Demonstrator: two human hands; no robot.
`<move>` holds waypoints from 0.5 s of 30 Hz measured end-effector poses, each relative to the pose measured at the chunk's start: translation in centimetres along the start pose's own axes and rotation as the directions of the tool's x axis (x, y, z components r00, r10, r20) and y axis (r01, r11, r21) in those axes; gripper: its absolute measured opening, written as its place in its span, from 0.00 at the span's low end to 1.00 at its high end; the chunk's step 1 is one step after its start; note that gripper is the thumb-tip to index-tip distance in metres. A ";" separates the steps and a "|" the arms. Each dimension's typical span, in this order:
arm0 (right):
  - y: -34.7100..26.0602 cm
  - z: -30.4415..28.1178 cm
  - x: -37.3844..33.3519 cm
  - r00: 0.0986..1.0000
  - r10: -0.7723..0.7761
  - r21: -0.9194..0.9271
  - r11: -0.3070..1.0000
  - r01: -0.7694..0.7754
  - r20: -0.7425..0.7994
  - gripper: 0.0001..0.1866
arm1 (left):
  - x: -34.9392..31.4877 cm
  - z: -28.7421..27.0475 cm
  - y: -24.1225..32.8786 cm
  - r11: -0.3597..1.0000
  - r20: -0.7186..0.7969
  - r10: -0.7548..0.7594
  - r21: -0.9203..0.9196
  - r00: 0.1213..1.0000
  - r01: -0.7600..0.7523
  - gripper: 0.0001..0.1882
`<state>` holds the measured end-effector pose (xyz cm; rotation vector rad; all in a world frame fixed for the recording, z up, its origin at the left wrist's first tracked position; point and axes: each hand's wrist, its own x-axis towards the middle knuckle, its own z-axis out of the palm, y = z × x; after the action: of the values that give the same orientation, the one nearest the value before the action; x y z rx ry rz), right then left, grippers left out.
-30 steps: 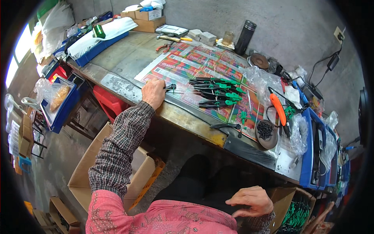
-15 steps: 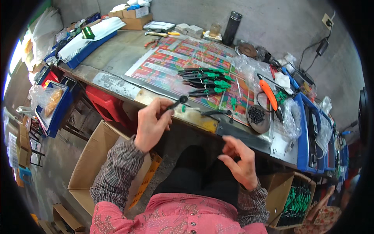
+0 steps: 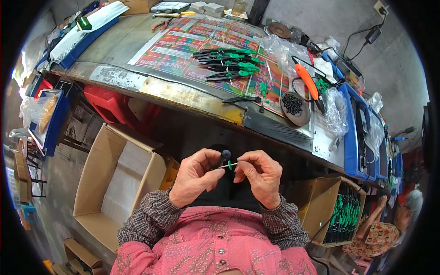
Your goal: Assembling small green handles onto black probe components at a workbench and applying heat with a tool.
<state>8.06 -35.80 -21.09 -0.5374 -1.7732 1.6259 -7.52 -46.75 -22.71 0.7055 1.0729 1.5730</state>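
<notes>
Close to my body, below the bench edge, both hands meet over one small assembly. My left hand [image 3: 191, 178] is closed around a black plastic piece [image 3: 225, 155] with a round end. From it a thin pale rod [image 3: 234, 164] sticks out, carrying a small green part [image 3: 229, 165]. The rod's far end is pinched between the thumb and finger of my right hand [image 3: 261, 176]. On the bench lies a row of black-and-green plastic tools [image 3: 231, 64]. Another black piece [image 3: 240, 99] rests at the front edge, near loose green parts [image 3: 263, 88].
A round dish [image 3: 300, 120] of tiny black parts sits beside an orange-handled tool [image 3: 306, 81]. Blue bins [image 3: 355, 160] line the bench's right end. Cardboard boxes stand left [image 3: 89, 192] and right [image 3: 307, 197]; the right one holds black-and-green tools. Another person [image 3: 373, 236] is at lower right.
My left hand has drawn the black piece back from the bench edge toward my body. My right hand has come up beside it and now pinches the rod. The view has shifted.
</notes>
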 end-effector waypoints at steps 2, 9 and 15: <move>0.6 0.0 -0.7 1.000 -0.010 -0.001 1.000 0.010 0.006 0.05 | 0.1 0.1 0.2 0.989 0.095 -0.092 -0.110 0.991 0.102 0.17; 0.6 -0.5 -0.7 0.991 -0.060 -0.145 0.986 0.077 0.123 0.07 | -0.4 -0.5 -0.9 0.965 0.111 -0.161 -0.193 0.981 0.180 0.10; -1.0 -3.8 5.2 0.955 -0.248 -0.589 0.751 0.297 0.165 0.09 | -0.2 -1.0 -0.7 0.965 0.057 -0.163 -0.197 0.985 0.171 0.09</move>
<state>7.22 -29.63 -19.06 -0.4653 -2.3178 0.8549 -8.07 -47.18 -23.77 0.4946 0.9037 1.4900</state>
